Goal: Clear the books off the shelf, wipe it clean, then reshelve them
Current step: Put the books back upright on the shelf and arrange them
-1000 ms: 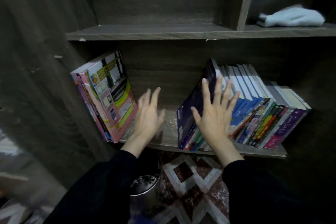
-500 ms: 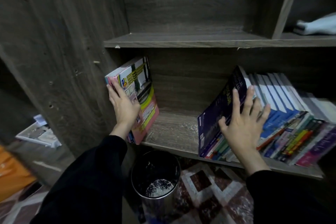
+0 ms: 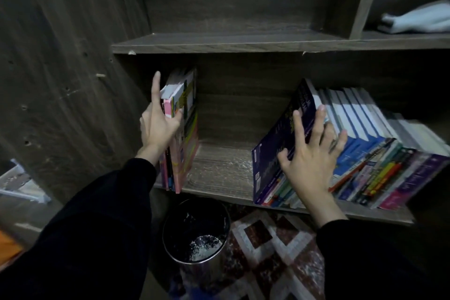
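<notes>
A small stack of pink and yellow books (image 3: pixel 185 126) stands nearly upright at the left end of the wooden shelf (image 3: pixel 219 168). My left hand (image 3: pixel 158 126) grips it, thumb across the front cover, fingers on the left side, index finger pointing up. At the right, a row of books (image 3: pixel 370 153) leans to the left, with a dark purple book (image 3: pixel 275 148) in front. My right hand (image 3: pixel 311 156) rests on that row with spread fingers, touching the purple cover and the blue books behind it. Bare shelf board lies between the two groups.
A pale cloth (image 3: pixel 418 22) lies on the upper shelf at the right, behind a vertical divider (image 3: pixel 365 0). A round metal bin (image 3: pixel 197 229) stands on the floor below the shelf, beside a patterned rug (image 3: pixel 275 251). Papers (image 3: pixel 19 185) lie at the far left.
My left hand has reached the pink stack, taken hold of it and tipped it from leaning to nearly upright by the left wall. My right hand stays on the leaning row.
</notes>
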